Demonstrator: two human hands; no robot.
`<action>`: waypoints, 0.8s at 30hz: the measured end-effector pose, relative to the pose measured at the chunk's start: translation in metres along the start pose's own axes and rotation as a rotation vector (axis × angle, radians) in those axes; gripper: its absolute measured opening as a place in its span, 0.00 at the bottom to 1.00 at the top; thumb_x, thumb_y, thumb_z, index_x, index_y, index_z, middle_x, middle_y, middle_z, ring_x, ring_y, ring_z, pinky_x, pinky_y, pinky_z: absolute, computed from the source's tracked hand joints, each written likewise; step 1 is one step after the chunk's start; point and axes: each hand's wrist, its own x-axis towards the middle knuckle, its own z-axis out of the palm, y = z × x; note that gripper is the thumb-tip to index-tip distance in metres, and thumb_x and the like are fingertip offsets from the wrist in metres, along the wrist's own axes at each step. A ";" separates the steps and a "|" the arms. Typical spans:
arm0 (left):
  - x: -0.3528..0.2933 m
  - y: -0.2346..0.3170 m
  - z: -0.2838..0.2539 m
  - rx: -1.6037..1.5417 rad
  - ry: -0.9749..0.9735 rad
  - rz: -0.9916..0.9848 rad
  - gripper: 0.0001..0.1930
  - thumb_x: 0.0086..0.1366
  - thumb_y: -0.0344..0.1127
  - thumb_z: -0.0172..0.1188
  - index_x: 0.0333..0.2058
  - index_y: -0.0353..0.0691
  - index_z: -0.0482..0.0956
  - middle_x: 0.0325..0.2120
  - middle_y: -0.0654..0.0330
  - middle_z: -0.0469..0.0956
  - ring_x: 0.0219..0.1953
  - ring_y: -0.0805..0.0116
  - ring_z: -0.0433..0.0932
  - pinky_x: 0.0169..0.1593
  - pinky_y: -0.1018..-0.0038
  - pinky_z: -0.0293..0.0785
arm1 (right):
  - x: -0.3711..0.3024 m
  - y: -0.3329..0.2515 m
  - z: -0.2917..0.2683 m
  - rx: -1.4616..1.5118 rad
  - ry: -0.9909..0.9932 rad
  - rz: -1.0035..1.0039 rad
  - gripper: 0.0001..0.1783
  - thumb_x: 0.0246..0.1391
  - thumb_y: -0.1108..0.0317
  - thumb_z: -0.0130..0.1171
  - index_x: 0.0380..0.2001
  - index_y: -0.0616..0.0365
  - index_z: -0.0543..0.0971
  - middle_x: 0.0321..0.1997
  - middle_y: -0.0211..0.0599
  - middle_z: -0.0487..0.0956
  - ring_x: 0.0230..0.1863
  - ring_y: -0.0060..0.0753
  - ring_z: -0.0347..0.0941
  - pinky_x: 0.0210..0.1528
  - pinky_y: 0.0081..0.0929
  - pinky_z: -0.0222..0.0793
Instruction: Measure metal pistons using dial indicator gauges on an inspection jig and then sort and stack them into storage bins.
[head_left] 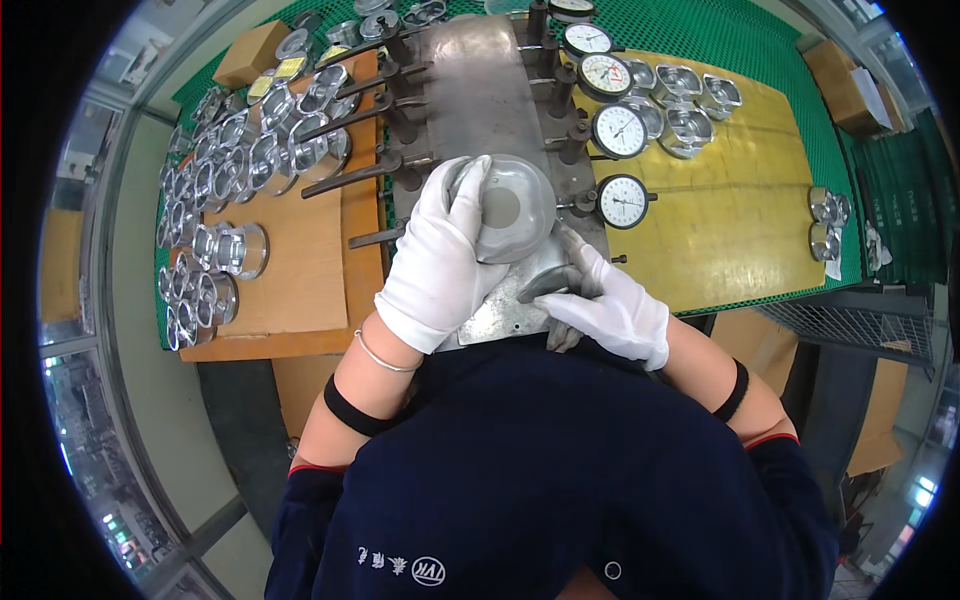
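My left hand [437,255], in a white glove with grey fingertips, grips a rounded-square silver metal housing [530,195] by its left side. A flat grey round face shows in the middle of that housing. My right hand [610,305], gloved the same way, has its thumb and fingers around a second silver metal part [545,275], tilted just below the first. Part of it is hidden by the fingers, so its full shape cannot be made out. Both parts are over the near end of a steel plate [470,90], close to my body.
Dial gauges [622,201] on posts line the plate's right side; bars [345,178] on posts line its left. Many metal housings crowd the brown board [300,290] on the left. Several more housings [687,130] stand on the yellow board [720,235]. Cardboard boxes [250,55] sit behind.
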 end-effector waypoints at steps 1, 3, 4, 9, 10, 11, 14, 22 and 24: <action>0.000 0.000 0.000 -0.001 -0.002 0.000 0.46 0.46 0.34 0.75 0.64 0.37 0.62 0.57 0.43 0.66 0.56 0.41 0.70 0.58 0.57 0.70 | 0.000 -0.001 0.000 0.039 -0.021 -0.001 0.53 0.61 0.69 0.60 0.75 0.54 0.34 0.45 0.41 0.79 0.35 0.23 0.75 0.37 0.23 0.74; 0.000 0.000 0.000 0.018 -0.003 0.015 0.46 0.46 0.32 0.73 0.64 0.36 0.62 0.58 0.41 0.64 0.55 0.37 0.71 0.57 0.56 0.72 | -0.002 -0.009 0.002 0.052 -0.019 0.028 0.53 0.61 0.70 0.60 0.75 0.53 0.34 0.45 0.41 0.79 0.34 0.23 0.74 0.37 0.23 0.74; 0.001 0.000 0.000 0.018 -0.004 0.016 0.46 0.46 0.32 0.73 0.64 0.36 0.62 0.58 0.41 0.64 0.55 0.37 0.71 0.57 0.56 0.72 | -0.003 -0.011 0.003 0.063 -0.018 0.056 0.53 0.61 0.71 0.60 0.75 0.52 0.34 0.45 0.41 0.78 0.34 0.24 0.74 0.36 0.23 0.74; 0.000 0.000 0.002 0.016 0.026 0.023 0.47 0.45 0.33 0.76 0.65 0.38 0.61 0.57 0.43 0.65 0.56 0.41 0.70 0.58 0.58 0.70 | 0.002 -0.002 0.000 -0.018 -0.015 -0.025 0.53 0.60 0.72 0.61 0.75 0.53 0.34 0.45 0.42 0.78 0.37 0.23 0.73 0.39 0.23 0.74; 0.000 0.000 0.002 0.015 0.025 0.023 0.47 0.45 0.33 0.76 0.65 0.38 0.61 0.57 0.43 0.65 0.56 0.41 0.70 0.58 0.58 0.70 | 0.002 -0.004 0.000 -0.062 -0.007 -0.015 0.53 0.60 0.72 0.61 0.75 0.53 0.34 0.45 0.42 0.78 0.38 0.22 0.73 0.40 0.23 0.73; 0.000 0.001 0.002 0.018 0.024 0.013 0.47 0.45 0.33 0.75 0.65 0.38 0.61 0.57 0.43 0.65 0.56 0.41 0.70 0.59 0.58 0.70 | 0.001 -0.006 0.000 -0.062 -0.006 -0.015 0.53 0.60 0.72 0.61 0.75 0.53 0.34 0.45 0.42 0.78 0.38 0.22 0.73 0.40 0.23 0.73; 0.000 0.002 0.002 0.018 0.020 -0.003 0.47 0.45 0.32 0.75 0.65 0.38 0.61 0.57 0.43 0.65 0.56 0.41 0.70 0.59 0.58 0.70 | 0.001 -0.008 0.001 -0.015 -0.023 0.037 0.54 0.60 0.72 0.61 0.75 0.53 0.34 0.46 0.42 0.78 0.40 0.23 0.73 0.43 0.24 0.73; -0.001 0.003 0.002 0.016 0.021 -0.010 0.49 0.43 0.29 0.74 0.66 0.38 0.60 0.58 0.43 0.65 0.57 0.41 0.69 0.59 0.58 0.70 | 0.003 -0.005 0.002 -0.060 0.003 0.002 0.55 0.59 0.67 0.63 0.74 0.60 0.35 0.46 0.42 0.79 0.41 0.24 0.74 0.45 0.23 0.73; -0.001 0.002 0.002 0.012 0.017 -0.023 0.49 0.43 0.29 0.74 0.66 0.38 0.60 0.58 0.43 0.65 0.57 0.41 0.69 0.60 0.58 0.69 | 0.008 0.005 -0.001 -0.131 0.016 -0.024 0.55 0.59 0.66 0.64 0.74 0.62 0.35 0.46 0.43 0.79 0.42 0.25 0.74 0.46 0.24 0.73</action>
